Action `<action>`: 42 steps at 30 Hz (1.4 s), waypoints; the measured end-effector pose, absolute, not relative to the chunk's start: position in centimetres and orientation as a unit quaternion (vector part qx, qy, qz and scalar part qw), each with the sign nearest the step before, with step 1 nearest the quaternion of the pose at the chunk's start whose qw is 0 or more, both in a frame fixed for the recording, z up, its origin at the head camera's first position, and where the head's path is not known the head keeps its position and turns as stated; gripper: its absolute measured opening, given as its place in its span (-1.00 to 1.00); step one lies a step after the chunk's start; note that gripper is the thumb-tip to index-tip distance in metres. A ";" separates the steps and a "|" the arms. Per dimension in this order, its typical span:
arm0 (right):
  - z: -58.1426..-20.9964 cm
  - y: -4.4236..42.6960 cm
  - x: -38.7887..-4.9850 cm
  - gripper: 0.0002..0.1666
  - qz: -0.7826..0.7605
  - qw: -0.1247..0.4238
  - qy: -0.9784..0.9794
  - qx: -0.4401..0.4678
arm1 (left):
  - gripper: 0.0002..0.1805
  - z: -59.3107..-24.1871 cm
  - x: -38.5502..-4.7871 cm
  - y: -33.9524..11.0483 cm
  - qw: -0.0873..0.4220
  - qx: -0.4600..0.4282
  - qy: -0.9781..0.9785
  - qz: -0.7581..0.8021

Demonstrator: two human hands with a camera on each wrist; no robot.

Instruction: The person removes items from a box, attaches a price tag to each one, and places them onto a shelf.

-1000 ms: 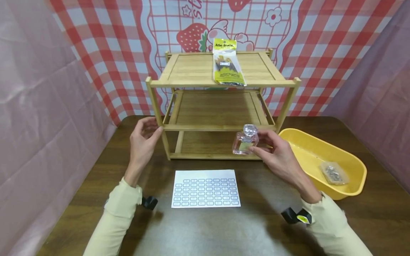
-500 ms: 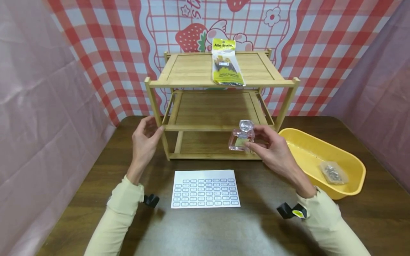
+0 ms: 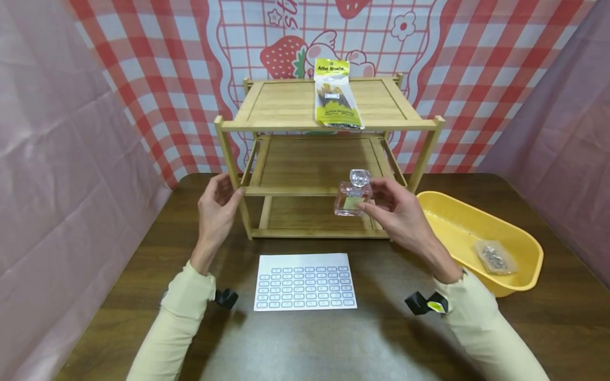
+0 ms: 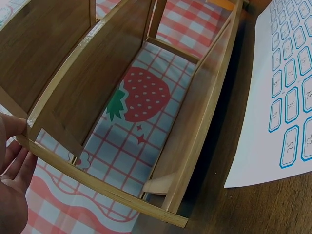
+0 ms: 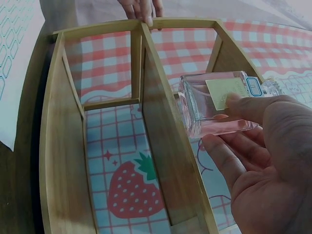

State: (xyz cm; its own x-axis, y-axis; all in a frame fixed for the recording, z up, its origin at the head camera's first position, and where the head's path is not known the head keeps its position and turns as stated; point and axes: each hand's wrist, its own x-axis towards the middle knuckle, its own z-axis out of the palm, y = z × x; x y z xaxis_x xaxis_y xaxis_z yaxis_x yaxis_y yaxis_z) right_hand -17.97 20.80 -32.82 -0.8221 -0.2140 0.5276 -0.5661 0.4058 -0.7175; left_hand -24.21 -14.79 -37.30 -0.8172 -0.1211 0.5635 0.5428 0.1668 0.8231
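Up and leftward goes the glass bottle [image 3: 351,202], carried by the right hand [image 3: 400,212], now higher against the wooden rack [image 3: 305,191] than a second ago! Right thumb across its pale green label [image 5: 217,91], fingers on the other side: a clear pinch, with the faceted clear stopper [image 3: 359,178] uppermost in the head view. That bottle appears in front of the rack, across the line of the middle shelf [image 3: 305,161]; whether it touches the wood, I cannot tell. Over on the other side, the left hand [image 3: 215,211] holds its place, thumb on the front corner joint, fingers curled behind the post: a grip on the rack itself. Look closer from the right wrist and there's a small blue-bordered sticker [image 5: 254,86] by the bottle's neck. Up top, a packet of artist brushes [image 3: 335,103] lies on the top shelf [image 3: 281,100], reaching its front edge. Below, a sheet of labels [image 3: 305,281] lies flat on the brown table [image 3: 305,344], and off to the right, a yellow basin [image 3: 481,221] holds a small clear packet [image 3: 495,257].
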 end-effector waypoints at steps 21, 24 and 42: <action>-31.7 19.2 -20.3 -0.54 0.502 0.192 -0.807 0.244 | -0.60 -37.7 -24.3 -14.8 0.274 -0.158 -0.713 -0.626; -31.6 19.2 -20.6 -0.54 0.498 0.194 -0.810 0.241 | -0.60 -37.8 -24.3 -14.7 0.275 -0.158 -0.713 -0.625; -31.4 18.4 -22.8 -0.53 0.514 0.176 -0.808 0.227 | -0.61 -37.7 -24.3 -14.6 0.272 -0.158 -0.707 -0.634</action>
State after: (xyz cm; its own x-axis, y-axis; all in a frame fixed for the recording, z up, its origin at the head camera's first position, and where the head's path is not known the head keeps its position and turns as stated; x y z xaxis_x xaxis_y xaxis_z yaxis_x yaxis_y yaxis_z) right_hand -22.81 18.37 -31.36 -0.8348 -0.1862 0.5181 -0.5482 0.3682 -0.7509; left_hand -24.25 -14.55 -37.68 -0.8022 -0.1220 0.5844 0.5676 0.1476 0.8100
